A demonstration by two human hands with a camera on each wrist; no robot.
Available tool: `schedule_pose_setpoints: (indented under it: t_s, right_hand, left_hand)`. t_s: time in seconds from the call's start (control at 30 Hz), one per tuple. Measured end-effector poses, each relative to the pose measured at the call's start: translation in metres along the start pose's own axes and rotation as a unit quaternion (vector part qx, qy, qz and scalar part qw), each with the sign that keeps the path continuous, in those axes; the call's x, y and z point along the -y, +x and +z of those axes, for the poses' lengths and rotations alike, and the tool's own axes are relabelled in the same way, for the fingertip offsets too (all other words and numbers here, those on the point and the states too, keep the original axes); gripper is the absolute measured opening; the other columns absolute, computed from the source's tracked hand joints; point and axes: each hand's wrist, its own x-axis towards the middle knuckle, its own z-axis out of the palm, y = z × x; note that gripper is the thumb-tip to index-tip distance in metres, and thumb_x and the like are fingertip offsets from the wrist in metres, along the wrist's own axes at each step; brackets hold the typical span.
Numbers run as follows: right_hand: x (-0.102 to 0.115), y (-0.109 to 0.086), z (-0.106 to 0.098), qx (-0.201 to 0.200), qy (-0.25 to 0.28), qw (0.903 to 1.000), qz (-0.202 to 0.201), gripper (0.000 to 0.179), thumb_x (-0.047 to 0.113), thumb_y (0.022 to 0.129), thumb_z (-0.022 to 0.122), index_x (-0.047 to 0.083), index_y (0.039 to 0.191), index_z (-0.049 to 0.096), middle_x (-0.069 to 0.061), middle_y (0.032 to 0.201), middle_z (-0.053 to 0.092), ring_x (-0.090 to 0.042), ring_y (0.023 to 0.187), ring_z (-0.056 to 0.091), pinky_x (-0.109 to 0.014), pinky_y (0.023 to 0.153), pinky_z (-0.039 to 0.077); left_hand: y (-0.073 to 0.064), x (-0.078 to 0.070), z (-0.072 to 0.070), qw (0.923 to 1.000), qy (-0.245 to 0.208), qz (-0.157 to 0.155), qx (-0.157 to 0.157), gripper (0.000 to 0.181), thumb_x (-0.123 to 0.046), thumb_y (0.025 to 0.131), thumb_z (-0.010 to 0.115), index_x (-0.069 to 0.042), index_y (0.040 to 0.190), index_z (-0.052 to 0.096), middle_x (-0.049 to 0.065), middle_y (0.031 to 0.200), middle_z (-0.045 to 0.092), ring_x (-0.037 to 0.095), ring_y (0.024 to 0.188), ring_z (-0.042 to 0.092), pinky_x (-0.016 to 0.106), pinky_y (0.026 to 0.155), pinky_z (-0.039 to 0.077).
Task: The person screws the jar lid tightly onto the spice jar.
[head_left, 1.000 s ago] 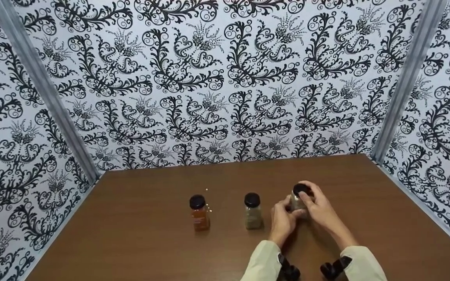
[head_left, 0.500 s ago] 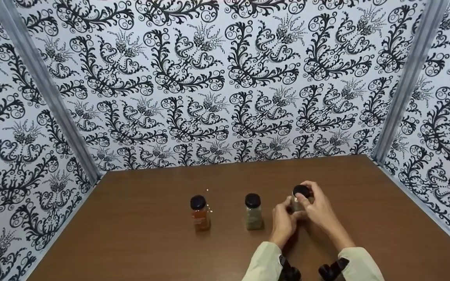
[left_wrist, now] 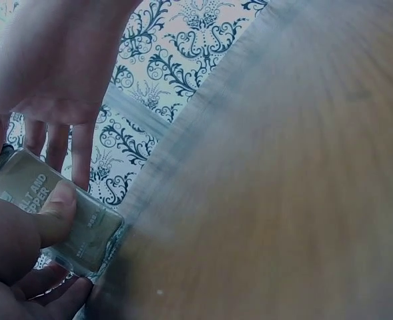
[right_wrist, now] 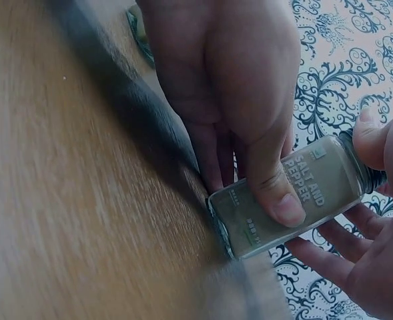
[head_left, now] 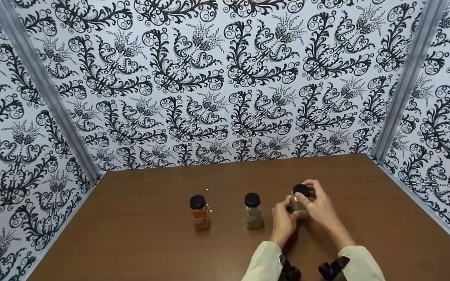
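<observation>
Both hands are on a clear glass salt and pepper jar with beige contents and a black cap, at the right part of the table. Around the jar's body, near its base, the left hand grips with the thumb across the label. The right hand holds the cap, thumb on the near side and fingers behind it. In the right wrist view the jar's base is right at the tabletop, and the "SALT AND PEPPER" lettering shows beside the left thumb.
Left of the hands stands a second black-capped jar with greenish-beige contents. Farther left is a jar of orange-red spice, with small bright specks beside it. Patterned walls bound the brown table at the back and sides.
The right thumb and fingers have shifted slightly round the cap, the thumb going a little left. The left hand and the jars stay in place.
</observation>
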Motion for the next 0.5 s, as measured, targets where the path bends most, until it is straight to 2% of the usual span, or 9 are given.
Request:
schedule_pose_setpoints:
  t_s: [0.07,0.17,0.3,0.4,0.5]
  right_hand:
    - [-0.0016,-0.0002,0.0000,-0.007,0.010,0.9999,0.003,0.034,0.011,0.096,0.066,0.002,0.125,0.051,-0.023,0.125,0.061,-0.038,0.121,0.059,-0.046,0.104,0.048]
    - [-0.0036,-0.0005,0.0009,-0.017,0.022,0.9996,0.006,0.035,0.011,0.096,0.067,0.001,0.125,0.052,-0.022,0.124,0.062,-0.037,0.120,0.059,-0.031,0.100,0.050]
    - [-0.0049,0.0004,0.0026,-0.025,0.032,0.9991,0.014,0.036,0.012,0.095,0.068,0.000,0.126,0.053,-0.022,0.125,0.062,-0.035,0.120,0.060,-0.012,0.092,0.046]
    - [-0.0041,0.0017,0.0050,-0.027,0.039,0.9986,0.024,0.038,0.013,0.094,0.069,0.001,0.126,0.054,-0.021,0.125,0.064,-0.029,0.117,0.061,-0.008,0.089,0.044]
    - [-0.0014,0.0023,0.0048,-0.027,0.039,0.9984,0.031,0.039,0.018,0.094,0.070,0.001,0.127,0.056,-0.021,0.124,0.065,-0.021,0.112,0.062,-0.009,0.088,0.046]
  left_hand:
    - [-0.0008,-0.0004,-0.0001,1.0000,0.002,-0.002,-0.001,0.031,-0.011,0.078,0.084,-0.009,0.108,0.076,0.006,0.110,0.076,0.012,0.098,0.070,0.022,0.082,0.055]
    - [-0.0012,-0.0004,-0.0011,1.0000,0.003,0.001,-0.002,0.022,-0.015,0.076,0.085,-0.014,0.095,0.074,0.001,0.097,0.077,0.009,0.088,0.068,0.020,0.075,0.053]
    - [0.0001,-0.0013,-0.0017,1.0000,-0.004,-0.007,0.000,0.020,-0.019,0.075,0.087,-0.017,0.085,0.070,-0.004,0.087,0.075,0.006,0.080,0.066,0.018,0.069,0.050]
    - [0.0025,-0.0023,-0.0047,0.9996,0.006,-0.026,-0.002,0.024,-0.017,0.073,0.088,-0.018,0.093,0.075,-0.002,0.088,0.076,0.008,0.081,0.067,0.019,0.070,0.051]
    - [0.0054,-0.0061,-0.0085,0.9987,0.023,-0.047,0.000,0.043,-0.014,0.072,0.089,-0.014,0.113,0.076,0.004,0.105,0.078,0.014,0.094,0.072,0.024,0.079,0.056]
